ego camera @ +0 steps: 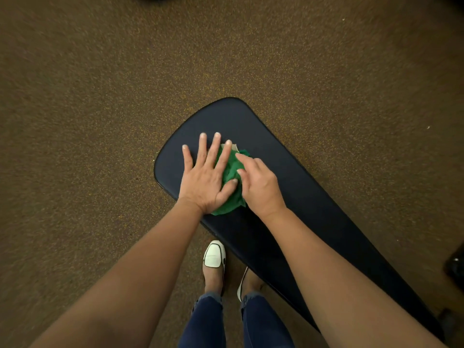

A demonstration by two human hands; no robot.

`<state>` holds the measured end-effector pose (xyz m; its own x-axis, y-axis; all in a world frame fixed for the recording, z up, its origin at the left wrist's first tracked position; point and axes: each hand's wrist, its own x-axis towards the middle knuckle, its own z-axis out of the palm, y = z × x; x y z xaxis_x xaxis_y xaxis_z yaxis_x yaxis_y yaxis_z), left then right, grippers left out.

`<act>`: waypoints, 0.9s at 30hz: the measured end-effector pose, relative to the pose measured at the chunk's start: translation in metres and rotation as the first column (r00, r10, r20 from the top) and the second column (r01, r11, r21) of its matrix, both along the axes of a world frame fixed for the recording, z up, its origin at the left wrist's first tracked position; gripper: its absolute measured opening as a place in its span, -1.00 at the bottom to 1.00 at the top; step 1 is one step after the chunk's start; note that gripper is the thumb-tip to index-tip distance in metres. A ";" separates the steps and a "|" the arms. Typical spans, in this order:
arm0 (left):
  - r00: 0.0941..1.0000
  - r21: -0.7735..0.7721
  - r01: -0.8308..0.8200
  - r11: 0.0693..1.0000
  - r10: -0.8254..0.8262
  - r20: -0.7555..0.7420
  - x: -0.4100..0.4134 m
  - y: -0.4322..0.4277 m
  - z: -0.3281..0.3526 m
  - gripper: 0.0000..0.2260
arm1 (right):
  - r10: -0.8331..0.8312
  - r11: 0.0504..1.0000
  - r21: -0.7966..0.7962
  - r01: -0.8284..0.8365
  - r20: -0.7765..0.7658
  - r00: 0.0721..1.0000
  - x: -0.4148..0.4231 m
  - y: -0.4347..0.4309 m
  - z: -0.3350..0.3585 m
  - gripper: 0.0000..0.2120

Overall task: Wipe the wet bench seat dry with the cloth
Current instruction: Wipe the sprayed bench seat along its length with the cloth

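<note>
A dark navy padded bench seat (288, 156) runs from the centre of the view down to the lower right. A crumpled green cloth (232, 169) lies on its near-left end. My left hand (208, 177) rests flat on the cloth's left part, fingers spread, palm down. My right hand (258, 187) sits on the cloth's right side with fingers curled, pinching the fabric. Most of the cloth is hidden under both hands. I cannot tell wet patches on the dark seat.
Brown speckled carpet (100, 109) surrounds the bench. My feet in white-toed flat shoes (214, 256) stand close to the bench's near edge. A dark object (455, 266) sits at the right edge of the view.
</note>
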<state>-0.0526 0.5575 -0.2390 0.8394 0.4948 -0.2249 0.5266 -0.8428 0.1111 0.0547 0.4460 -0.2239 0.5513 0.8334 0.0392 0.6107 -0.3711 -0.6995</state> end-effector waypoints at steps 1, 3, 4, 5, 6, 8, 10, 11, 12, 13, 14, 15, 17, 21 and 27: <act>0.999 0.013 0.029 0.999 -0.029 -0.019 0.002 0.002 0.001 -0.27 | -0.024 1.000 0.007 0.025 -0.006 1.000 0.001 0.000 0.000 -0.71; 0.999 0.032 0.026 0.999 -0.025 -0.032 0.001 0.005 0.003 -0.26 | -0.069 0.998 0.002 0.069 0.059 0.996 0.006 -0.007 -0.003 -0.75; 1.000 0.028 -0.015 1.000 0.015 -0.025 0.000 0.005 0.004 -0.28 | -0.107 0.993 -0.029 0.112 0.125 0.986 0.008 -0.011 -0.004 -0.74; 0.998 0.011 -0.069 0.998 0.069 -0.012 -0.003 0.006 0.004 -0.31 | -0.160 0.980 -0.083 0.181 0.211 0.964 0.010 -0.014 -0.004 -0.69; 0.993 -0.010 -0.120 0.993 0.120 -0.001 -0.006 0.005 0.004 -0.36 | -0.207 0.956 -0.136 0.261 0.322 0.924 0.009 -0.015 -0.003 -0.63; 0.984 -0.041 -0.178 0.983 0.179 0.022 -0.011 0.000 0.004 -0.42 | -0.180 0.928 -0.205 0.312 0.485 0.856 -0.001 -0.010 0.002 -0.62; 0.978 -0.090 -0.186 0.979 0.193 0.076 -0.016 -0.007 0.001 -0.45 | -0.008 0.952 -0.272 0.142 0.442 0.897 -0.016 0.001 0.006 -0.62; 0.972 -0.115 -0.195 0.974 0.207 0.110 -0.018 -0.009 0.000 -0.46 | 0.081 0.946 -0.320 0.053 0.391 0.917 -0.023 0.005 0.005 -0.58; 0.961 -0.134 -0.217 0.967 0.236 0.145 -0.021 -0.011 -0.002 -0.47 | 0.152 0.926 -0.376 -0.007 0.357 0.921 -0.027 0.008 0.002 -0.54; 0.945 -0.150 -0.251 0.956 0.275 0.177 -0.024 -0.011 -0.003 -0.48 | 0.206 0.902 -0.430 -0.041 0.343 0.917 -0.027 0.010 -0.003 -0.50; 0.928 -0.161 -0.283 0.946 0.312 0.205 -0.026 -0.011 -0.004 -0.50 | 0.249 0.880 -0.470 -0.065 0.341 0.906 -0.025 0.010 -0.008 -0.48; 0.915 -0.165 -0.301 0.939 0.334 0.227 -0.028 -0.011 -0.004 -0.51 | 0.289 0.865 -0.494 -0.087 0.348 0.892 -0.020 0.009 -0.012 -0.46; 0.911 -0.159 -0.297 0.941 0.330 0.247 -0.028 -0.011 -0.005 -0.52 | 0.305 0.872 -0.482 -0.090 0.389 0.870 -0.004 0.004 -0.017 -0.49; 0.928 -0.132 -0.269 0.954 0.294 0.229 -0.024 -0.012 -0.005 -0.52 | -0.017 0.890 -0.406 0.210 0.431 0.902 0.000 -0.021 -0.020 -0.52; 0.941 -0.106 -0.241 0.965 0.259 0.219 -0.022 -0.013 -0.009 -0.52 | 0.249 0.906 -0.413 -0.090 0.349 0.903 -0.019 -0.005 -0.020 -0.51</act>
<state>-0.0750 0.5440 -0.2480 0.7242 0.6841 -0.0869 0.6718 -0.6714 0.3129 0.0358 0.4413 -0.2439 0.4069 0.9057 -0.1191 0.8783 -0.4238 -0.2216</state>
